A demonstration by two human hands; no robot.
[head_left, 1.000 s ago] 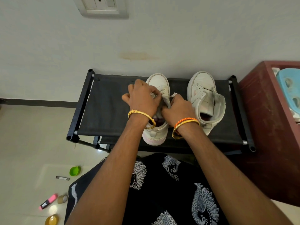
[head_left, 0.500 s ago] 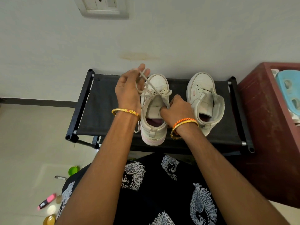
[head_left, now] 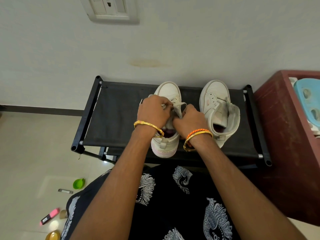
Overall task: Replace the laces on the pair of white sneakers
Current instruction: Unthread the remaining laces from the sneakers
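Note:
Two white sneakers stand toes-to-wall on a black fabric shoe rack [head_left: 114, 122]. The left sneaker [head_left: 168, 90] has a white lace [head_left: 180, 106] in its upper eyelets. My left hand [head_left: 153, 114] lies over this shoe's left side, fingers curled and pinching the lace near the eyelets. My right hand [head_left: 187, 118] grips the shoe's tongue and right collar, fingers curled. Both hands hide most of the shoe's opening. The right sneaker [head_left: 218, 108] stands apart with no lace and its tongue loose.
A dark red cabinet [head_left: 285, 135] with a light blue plastic item [head_left: 308, 99] stands right of the rack. On the floor at lower left lie a green cap [head_left: 78, 183], a pink marker [head_left: 50, 216] and a small metal piece [head_left: 65, 191]. The wall is close behind the rack.
Half a second ago my left hand was raised toward the wall, pulling the lace up. It has come back down onto the left sneaker. My right hand stayed on the shoe.

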